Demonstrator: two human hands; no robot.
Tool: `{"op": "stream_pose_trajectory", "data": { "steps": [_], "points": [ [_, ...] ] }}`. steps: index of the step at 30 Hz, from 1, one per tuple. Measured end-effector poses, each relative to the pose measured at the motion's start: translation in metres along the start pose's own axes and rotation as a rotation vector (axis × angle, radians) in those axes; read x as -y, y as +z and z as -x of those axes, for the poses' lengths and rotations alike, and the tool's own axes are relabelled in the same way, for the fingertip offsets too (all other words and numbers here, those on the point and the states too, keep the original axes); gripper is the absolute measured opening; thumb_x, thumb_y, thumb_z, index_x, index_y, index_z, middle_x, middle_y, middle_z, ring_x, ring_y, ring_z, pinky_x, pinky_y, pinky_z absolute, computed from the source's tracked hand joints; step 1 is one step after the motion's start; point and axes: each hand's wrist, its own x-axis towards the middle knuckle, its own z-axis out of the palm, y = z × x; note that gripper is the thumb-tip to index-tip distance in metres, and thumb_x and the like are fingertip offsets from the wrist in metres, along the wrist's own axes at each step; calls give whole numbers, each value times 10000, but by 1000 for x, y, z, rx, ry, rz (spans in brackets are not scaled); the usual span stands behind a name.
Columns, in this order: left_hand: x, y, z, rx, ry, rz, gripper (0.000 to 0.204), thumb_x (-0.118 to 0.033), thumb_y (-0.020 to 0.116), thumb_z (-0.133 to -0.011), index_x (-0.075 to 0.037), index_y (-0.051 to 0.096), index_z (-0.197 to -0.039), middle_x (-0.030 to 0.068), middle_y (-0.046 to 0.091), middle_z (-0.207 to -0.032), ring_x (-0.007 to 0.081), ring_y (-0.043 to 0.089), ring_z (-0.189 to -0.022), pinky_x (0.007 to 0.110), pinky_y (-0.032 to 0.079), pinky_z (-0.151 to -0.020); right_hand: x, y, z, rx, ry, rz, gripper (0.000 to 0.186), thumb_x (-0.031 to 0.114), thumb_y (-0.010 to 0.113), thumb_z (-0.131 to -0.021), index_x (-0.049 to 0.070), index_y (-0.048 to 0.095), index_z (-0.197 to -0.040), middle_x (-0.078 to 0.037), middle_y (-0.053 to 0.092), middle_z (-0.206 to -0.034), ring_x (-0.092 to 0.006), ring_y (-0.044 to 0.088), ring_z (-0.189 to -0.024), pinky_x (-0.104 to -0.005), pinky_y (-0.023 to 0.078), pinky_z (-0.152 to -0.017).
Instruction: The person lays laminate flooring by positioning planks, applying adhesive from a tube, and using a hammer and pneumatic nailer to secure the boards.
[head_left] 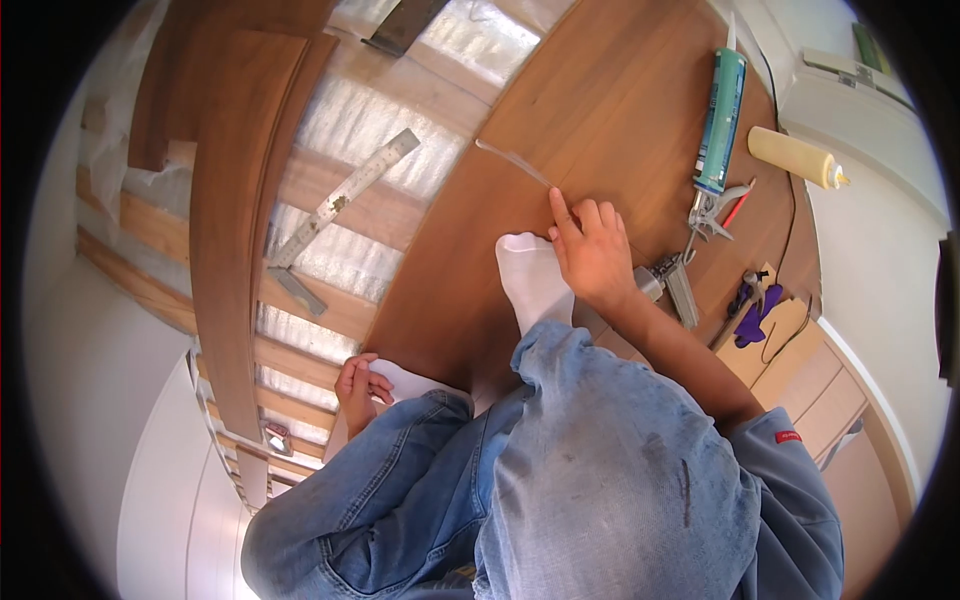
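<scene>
My right hand (pixel 592 245) is over the brown wood flooring (pixel 580 120), its index finger stretched out and the other fingers loosely bent. The fingertip meets the end of a thin, whitish translucent streak (pixel 512 160) that runs to the board's edge; whether it is a smeared bead or a loose strip I cannot tell. Nothing else shows in that hand. My left hand (pixel 362 388) hangs beside my left white sock (pixel 405 380), fingers loosely curled but apart, with nothing visible in it. My right foot in a white sock (pixel 533 275) stands on the flooring, next to my right hand.
A caulking gun (pixel 707 212) with a green cartridge (pixel 722 120) lies right, beside a cream squeeze bottle (pixel 795 157). Closer lie a power tool (pixel 670 285) and a purple cloth-like item (pixel 758 315). Left, a metal square (pixel 345 198) spans open wooden joists (pixel 350 195) near loose planks (pixel 235 200).
</scene>
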Motion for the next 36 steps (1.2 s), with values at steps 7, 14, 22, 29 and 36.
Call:
{"op": "stream_pose_trajectory", "data": {
  "steps": [7,14,22,29,36],
  "points": [
    [-2,2,0,-29,-17,-24,284,-266,523,-1076,-26,658,-1145,84,638,-634,123,520,-434,238,450,-435,2,1,-2,-50,-22,-50,533,239,652,-960,-2,567,-1428,-137,566,-1038,-315,523,-945,-440,457,-840],
    [-3,2,0,-29,-27,-9,256,-208,508,-1076,-14,661,-1142,100,647,-644,134,546,-445,245,470,-451,10,3,-4,-71,24,-49,510,269,652,-970,-18,600,-1388,-144,571,-1046,-323,526,-954,-449,460,-840],
    [-5,1,0,-6,-30,4,262,-213,505,-1078,-12,660,-1142,100,649,-645,137,547,-443,244,470,-451,6,2,-23,-131,-16,-90,544,268,691,-942,3,591,-1407,-139,580,-1077,-335,525,-948,-440,459,-830],
    [-2,0,-1,-12,-15,-19,298,-264,516,-1078,-13,656,-1160,90,637,-634,127,530,-431,236,447,-422,24,7,-64,-176,-113,50,574,313,711,-914,44,605,-1409,-132,574,-1037,-313,526,-918,-421,450,-789],
    [-3,-1,-1,5,-26,16,258,-208,506,-1077,-15,659,-1152,104,656,-648,141,543,-430,245,461,-434,55,21,-83,-162,-162,57,614,375,669,-945,59,560,-1461,-118,582,-1003,-303,530,-920,-414,457,-800]
  ]
}}
